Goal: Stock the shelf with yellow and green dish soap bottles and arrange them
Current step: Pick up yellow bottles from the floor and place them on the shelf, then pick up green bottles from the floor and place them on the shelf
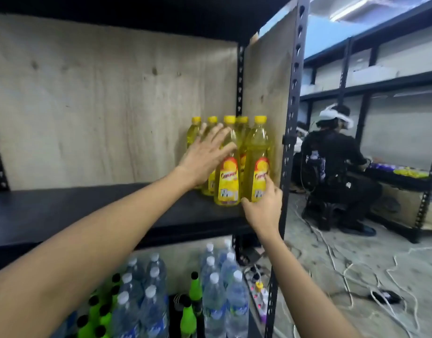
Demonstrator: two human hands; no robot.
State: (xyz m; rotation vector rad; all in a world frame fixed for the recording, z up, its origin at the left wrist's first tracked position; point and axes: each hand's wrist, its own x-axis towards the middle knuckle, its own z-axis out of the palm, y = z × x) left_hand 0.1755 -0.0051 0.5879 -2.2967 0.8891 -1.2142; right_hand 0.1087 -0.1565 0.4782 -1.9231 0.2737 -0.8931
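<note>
Several yellow dish soap bottles [259, 162] with yellow caps stand upright in a tight cluster at the right end of the black shelf board [88, 211], against the plywood side wall. My left hand [205, 154] lies flat with straight, spread fingers against the left side of the cluster. My right hand [263, 206] touches the lower front of the rightmost bottle with its fingers and thumb, not wrapped round it. Green bottles [188, 315] with black caps stand on the level below.
Clear water bottles [220, 289] crowd the lower level beside the green ones. A black perforated upright post [291, 118] bounds the shelf on the right. Beyond it a person [332, 172] sits at another shelf, with cables and a power strip [256, 289] on the floor.
</note>
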